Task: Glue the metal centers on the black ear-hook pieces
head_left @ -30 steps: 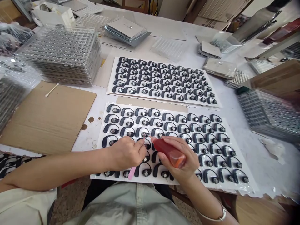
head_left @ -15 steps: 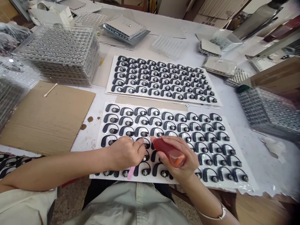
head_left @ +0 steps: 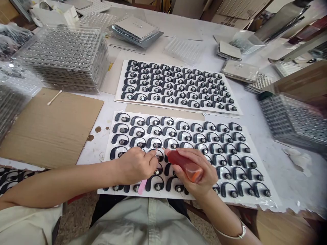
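My left hand (head_left: 139, 165) is closed on a slim pink tool (head_left: 142, 187), perhaps tweezers; its flat end sticks out below my fist and its thin tip shows beyond my fingers. In my right hand (head_left: 200, 173) lies a squeeze bottle (head_left: 184, 165) with red contents, tilted so its narrow nozzle points up and left. Nozzle and tool tip are close together above the near white board (head_left: 104, 189). Rows of black hook-shaped parts (head_left: 167, 121), each with a round metal piece, cover this board. My hands hide several of them.
A second board (head_left: 119, 97) of similar parts lies beyond. To the left are a tall stack of clear trays (head_left: 74, 64) and a cardboard sheet (head_left: 51, 129) bearing a cotton swab (head_left: 54, 97). More stacked trays (head_left: 293, 119) and a crumpled tissue (head_left: 297, 160) are at right.
Both hands stay almost in place. The bottle and my right hand have shifted very slightly right. The pink tool's flat end has moved slightly up and left.
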`<action>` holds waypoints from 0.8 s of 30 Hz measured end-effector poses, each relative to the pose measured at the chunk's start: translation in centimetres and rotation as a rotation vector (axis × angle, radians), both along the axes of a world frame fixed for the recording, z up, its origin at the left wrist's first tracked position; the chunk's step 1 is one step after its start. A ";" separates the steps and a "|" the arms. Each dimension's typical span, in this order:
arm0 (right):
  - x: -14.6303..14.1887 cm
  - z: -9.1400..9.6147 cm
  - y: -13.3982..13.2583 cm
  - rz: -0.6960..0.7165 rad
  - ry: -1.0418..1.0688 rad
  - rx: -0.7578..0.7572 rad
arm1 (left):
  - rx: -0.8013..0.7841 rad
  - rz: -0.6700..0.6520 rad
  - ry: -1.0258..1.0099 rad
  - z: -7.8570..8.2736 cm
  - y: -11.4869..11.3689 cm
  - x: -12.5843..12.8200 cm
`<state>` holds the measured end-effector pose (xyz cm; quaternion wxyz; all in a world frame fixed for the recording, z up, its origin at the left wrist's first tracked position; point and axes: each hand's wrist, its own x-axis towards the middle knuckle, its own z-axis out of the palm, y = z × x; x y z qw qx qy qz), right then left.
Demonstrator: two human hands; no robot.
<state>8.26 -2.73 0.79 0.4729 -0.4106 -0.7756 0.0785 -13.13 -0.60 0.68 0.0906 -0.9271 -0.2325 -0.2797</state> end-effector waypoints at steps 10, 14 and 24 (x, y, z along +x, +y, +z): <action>0.3 -0.1 0.0 0.009 -0.012 0.006 | -0.091 -0.033 -0.023 0.1 0.4 -0.6; 0.1 0.2 0.1 0.004 -0.022 0.007 | -0.124 -0.030 0.003 0.1 0.5 -0.7; 0.2 0.2 0.0 0.009 -0.011 0.006 | -0.169 -0.030 -0.022 0.2 0.8 -0.9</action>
